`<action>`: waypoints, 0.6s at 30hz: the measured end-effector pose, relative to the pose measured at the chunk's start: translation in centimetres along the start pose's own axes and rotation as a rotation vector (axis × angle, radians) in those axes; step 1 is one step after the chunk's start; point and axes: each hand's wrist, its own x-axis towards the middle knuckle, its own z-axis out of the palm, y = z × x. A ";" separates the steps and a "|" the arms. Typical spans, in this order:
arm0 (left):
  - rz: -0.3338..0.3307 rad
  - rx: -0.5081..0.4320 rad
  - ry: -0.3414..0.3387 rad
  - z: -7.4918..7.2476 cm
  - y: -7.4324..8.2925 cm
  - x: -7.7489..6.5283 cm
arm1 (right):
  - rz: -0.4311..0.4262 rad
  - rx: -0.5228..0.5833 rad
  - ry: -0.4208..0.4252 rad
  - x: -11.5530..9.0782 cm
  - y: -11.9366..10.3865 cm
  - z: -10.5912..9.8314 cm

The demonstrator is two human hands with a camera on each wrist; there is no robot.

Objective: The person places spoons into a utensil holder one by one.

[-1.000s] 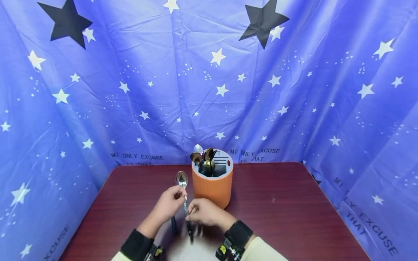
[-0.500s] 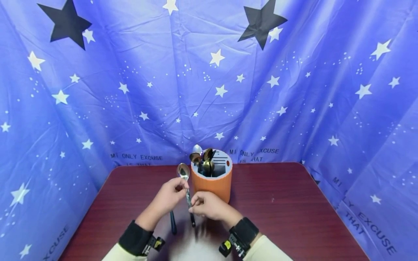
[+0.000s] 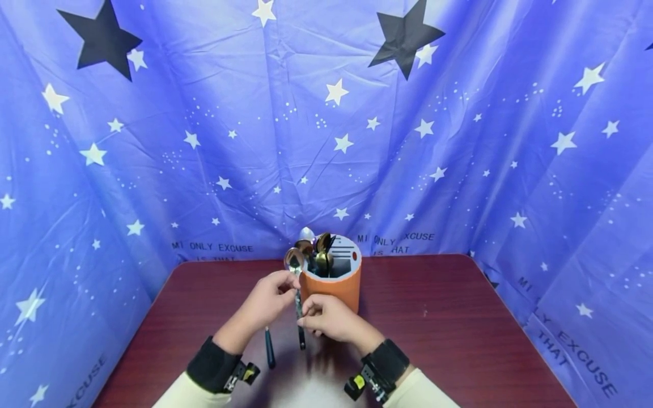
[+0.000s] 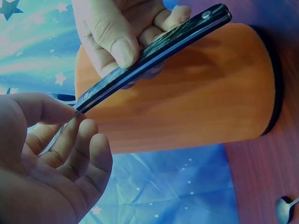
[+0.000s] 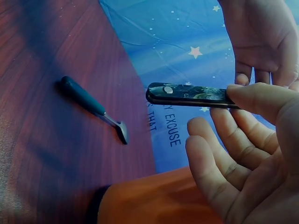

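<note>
Both hands hold one spoon with a shiny metal bowl point(image 3: 294, 259) and a dark marbled, riveted handle point(image 4: 161, 52). Its bowl points up and away, overlapping the left rim of an orange cutlery holder point(image 3: 334, 293) in the head view. My left hand point(image 3: 270, 296) pinches the spoon's neck between thumb and forefinger. Lower down, my right hand point(image 3: 329, 320) pinches the handle, thumb on top; the handle's end sticks out free point(image 5: 161, 91). On the table lies a second spoon point(image 5: 86, 98) with a dark handle, left of the held one, its bowl hidden by my left hand in the head view.
Several spoons point(image 3: 324, 259) stand in the holder's left opening, under a light grey slotted top point(image 3: 347, 242). The dark red table point(image 3: 433, 334) ends at a blue star-printed curtain point(image 3: 326, 141) behind and at both sides.
Both hands have carried the spoon forward and to the right, bringing its bowl up beside the holder's rim. More of the second spoon's handle shows on the table.
</note>
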 end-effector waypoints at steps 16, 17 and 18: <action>0.039 0.021 0.001 -0.7 1.8 0.7 | 0.013 0.110 0.044 -0.6 -1.5 -0.9; 0.042 0.023 0.000 -0.7 1.9 0.7 | 0.015 0.113 0.044 -0.6 -1.7 -0.9; 0.046 0.024 -0.001 -0.8 2.0 0.8 | 0.016 0.116 0.046 -0.6 -1.8 -1.0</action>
